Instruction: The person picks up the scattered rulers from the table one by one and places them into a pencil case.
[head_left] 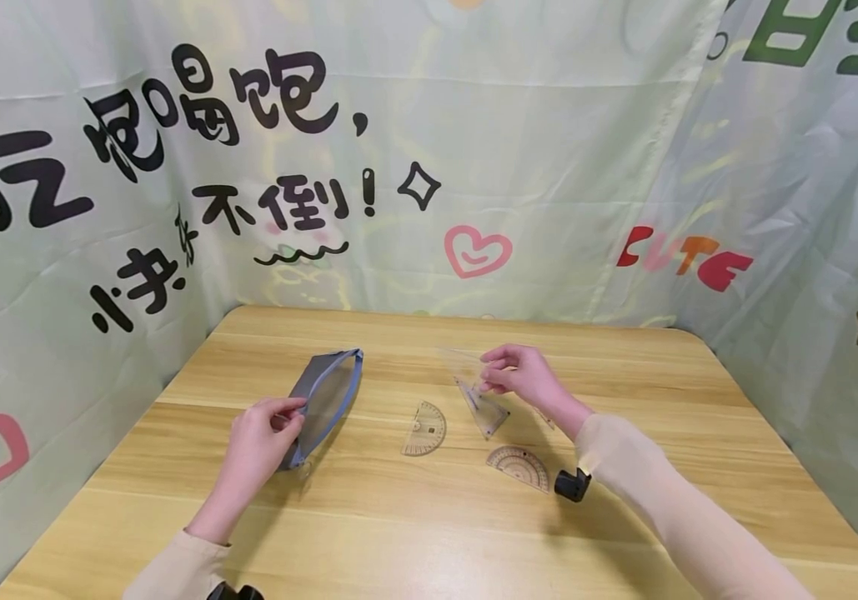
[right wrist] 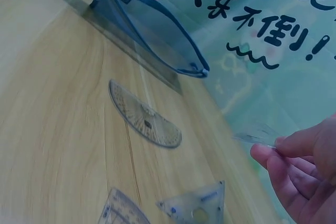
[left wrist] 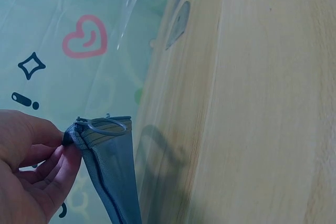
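My left hand (head_left: 263, 435) pinches the rim of a blue-grey zip pouch (head_left: 334, 392) between thumb and fingers. The pouch's zipped edges stand apart, and a pull ring (left wrist: 107, 127) hangs at its near end. Over the table, my right hand (head_left: 524, 379) pinches a thin clear set square (right wrist: 255, 134) by its edge; its outline is faint. Below that hand lies another clear set square (head_left: 484, 412). Between the hands a clear protractor (head_left: 424, 430) lies flat. A second protractor (head_left: 519, 467) rests nearer, close to the right wrist.
Part of another clear piece (head_left: 544, 417) shows under the right forearm, mostly hidden. The wooden table (head_left: 413, 533) reaches back to a printed cloth (head_left: 549, 167) that hangs behind it and along both sides.
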Demonstrator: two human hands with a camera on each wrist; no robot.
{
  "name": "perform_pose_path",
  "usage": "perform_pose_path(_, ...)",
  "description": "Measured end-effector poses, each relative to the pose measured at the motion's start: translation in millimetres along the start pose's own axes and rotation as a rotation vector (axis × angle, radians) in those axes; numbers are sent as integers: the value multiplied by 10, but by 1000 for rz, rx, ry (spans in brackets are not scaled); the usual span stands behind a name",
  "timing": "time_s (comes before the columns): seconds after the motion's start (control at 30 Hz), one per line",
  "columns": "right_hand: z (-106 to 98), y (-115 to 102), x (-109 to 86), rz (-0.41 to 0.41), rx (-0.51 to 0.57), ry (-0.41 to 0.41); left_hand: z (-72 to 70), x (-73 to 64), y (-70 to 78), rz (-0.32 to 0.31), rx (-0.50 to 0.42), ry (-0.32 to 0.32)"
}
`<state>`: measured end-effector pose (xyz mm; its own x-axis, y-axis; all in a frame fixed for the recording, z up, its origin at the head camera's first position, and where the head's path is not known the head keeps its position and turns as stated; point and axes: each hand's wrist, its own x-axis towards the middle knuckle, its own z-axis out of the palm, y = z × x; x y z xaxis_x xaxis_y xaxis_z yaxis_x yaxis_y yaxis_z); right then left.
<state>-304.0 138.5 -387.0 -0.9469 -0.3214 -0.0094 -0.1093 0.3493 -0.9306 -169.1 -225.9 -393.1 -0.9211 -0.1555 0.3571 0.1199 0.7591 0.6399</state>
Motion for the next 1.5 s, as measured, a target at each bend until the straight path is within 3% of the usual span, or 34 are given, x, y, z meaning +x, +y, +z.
perform_pose_path(0.53, 239, -70, 110, -2, 43, -17, 1, 8, 2, -2, -5, -16)
perform_pose_path(1.1, 346, -179, 127, -18, 58, -47, 24, 1, -6, -2, -14, -8)
perform_pose_path(1.5, 574, -259, 192, -3, 113, -81, 46, 15, 3, 1, -15, 7)
